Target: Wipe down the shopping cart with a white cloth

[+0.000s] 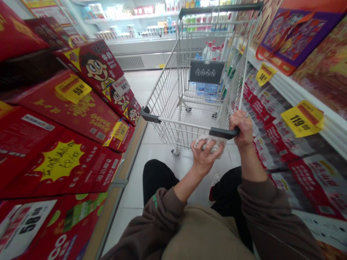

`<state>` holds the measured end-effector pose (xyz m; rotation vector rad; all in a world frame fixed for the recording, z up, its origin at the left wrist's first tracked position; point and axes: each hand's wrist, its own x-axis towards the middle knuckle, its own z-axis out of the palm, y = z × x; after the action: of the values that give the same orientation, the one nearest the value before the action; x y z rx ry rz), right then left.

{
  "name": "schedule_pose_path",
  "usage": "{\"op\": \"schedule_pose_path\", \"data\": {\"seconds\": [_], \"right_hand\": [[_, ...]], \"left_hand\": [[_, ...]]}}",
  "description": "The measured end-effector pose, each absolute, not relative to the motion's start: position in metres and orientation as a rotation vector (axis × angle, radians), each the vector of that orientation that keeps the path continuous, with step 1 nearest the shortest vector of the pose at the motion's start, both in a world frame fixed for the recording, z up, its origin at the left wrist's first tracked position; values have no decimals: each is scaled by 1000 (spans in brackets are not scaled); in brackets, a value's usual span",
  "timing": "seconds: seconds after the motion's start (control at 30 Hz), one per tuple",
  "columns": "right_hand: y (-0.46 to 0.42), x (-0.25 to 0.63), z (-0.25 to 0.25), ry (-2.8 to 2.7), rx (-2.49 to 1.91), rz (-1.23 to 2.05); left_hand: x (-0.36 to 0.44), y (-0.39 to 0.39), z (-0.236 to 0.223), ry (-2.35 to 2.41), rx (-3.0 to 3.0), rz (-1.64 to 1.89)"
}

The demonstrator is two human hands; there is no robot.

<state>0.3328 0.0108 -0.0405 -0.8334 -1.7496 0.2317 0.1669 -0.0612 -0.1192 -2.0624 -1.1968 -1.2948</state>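
A wire shopping cart [168, 86] stands upright in front of me, its near corners capped in dark plastic. My right hand [241, 128] is wrapped around the cart's right near corner, beside the black grip [221, 132]. Just left of it, my left hand [204, 157] presses a crumpled white cloth [200, 139] against the front rim and wire, with its fingers curled over it. Whether the cloth is fabric or paper I cannot tell. A dark sign plate [206, 72] hangs at the far end of the cart.
Red gift boxes [78, 104] are stacked along the left. On the right, a shelf edge [292, 95] carries yellow price tags and bagged goods [271, 112]. A refrigerated display [130, 47] spans the back. Bottled water [210, 86] shows behind the cart wires. White floor tiles [146, 155] lie below.
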Motion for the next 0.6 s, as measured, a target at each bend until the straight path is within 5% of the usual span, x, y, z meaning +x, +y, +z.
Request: {"op": "schedule_pose_path", "data": {"seconds": [0.3, 0.6], "right_hand": [[-26, 303, -17, -2051, -1189, -330], [-32, 291, -34, -2031, -1297, -556]], "left_hand": [[144, -64, -69, -1261, -1939, -1569], [112, -48, -106, -1272, -1937, -1466]]}}
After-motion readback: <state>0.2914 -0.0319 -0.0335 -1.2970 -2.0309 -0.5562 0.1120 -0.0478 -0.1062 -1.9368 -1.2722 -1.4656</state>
